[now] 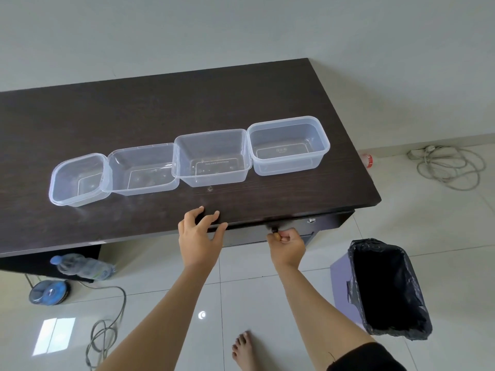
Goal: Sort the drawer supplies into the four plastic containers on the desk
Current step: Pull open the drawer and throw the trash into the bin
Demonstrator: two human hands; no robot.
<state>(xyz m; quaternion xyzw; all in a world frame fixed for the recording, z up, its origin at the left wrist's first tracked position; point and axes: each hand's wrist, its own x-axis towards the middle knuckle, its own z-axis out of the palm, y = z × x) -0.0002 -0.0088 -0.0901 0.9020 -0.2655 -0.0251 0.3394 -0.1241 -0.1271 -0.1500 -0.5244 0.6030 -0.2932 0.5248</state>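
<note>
With the right hand [286,243] pinching the drawer knob [275,230] and the left hand [199,231] spread loose on the counter [160,108] edge, a sharp pull may jolt the empty containers [213,158].

Your left hand [199,236] is extended forward with the forearm bare and nearly straight. The palm faces down, the fingers [211,219] are spread and slightly curled, and nothing is held. Your right hand [288,243] is extended forward to the same reach, well apart from the left. Its fingers are curled into a closed pinch, with the thumb [276,237] pressed against the forefinger. Your bare foot [245,349] stands below, between the forearms.
</note>
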